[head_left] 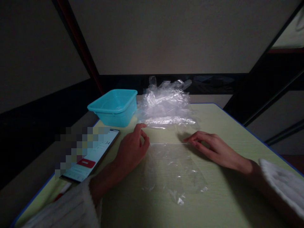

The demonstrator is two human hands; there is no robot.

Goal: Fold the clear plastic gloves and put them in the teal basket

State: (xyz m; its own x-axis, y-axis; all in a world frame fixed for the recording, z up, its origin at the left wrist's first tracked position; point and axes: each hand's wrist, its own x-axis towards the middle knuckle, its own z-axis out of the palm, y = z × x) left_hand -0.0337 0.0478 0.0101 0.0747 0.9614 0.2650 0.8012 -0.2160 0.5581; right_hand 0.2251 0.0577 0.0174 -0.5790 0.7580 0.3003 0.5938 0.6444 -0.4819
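A clear disposable plastic glove [173, 164] lies spread on the table, its cuff edge away from me and its fingers toward me. My left hand [134, 145] is closed at the left end of the cuff, with the index finger bent above; the exact grip is partly hidden. At the right end of the cuff, my right hand [211, 147] has thumb and fingertips brought together on the thin film. Just beyond both hands sits a crumpled heap of clear plastic gloves [166, 104].
A turquoise plastic basin [118, 109] stands at the back left of the pale table [211, 117]. A phone [97, 155] with a lit screen lies by the left edge, partly pixelated. Near my left sleeve is a small red and white object [63, 191]. A wall panel rises behind.
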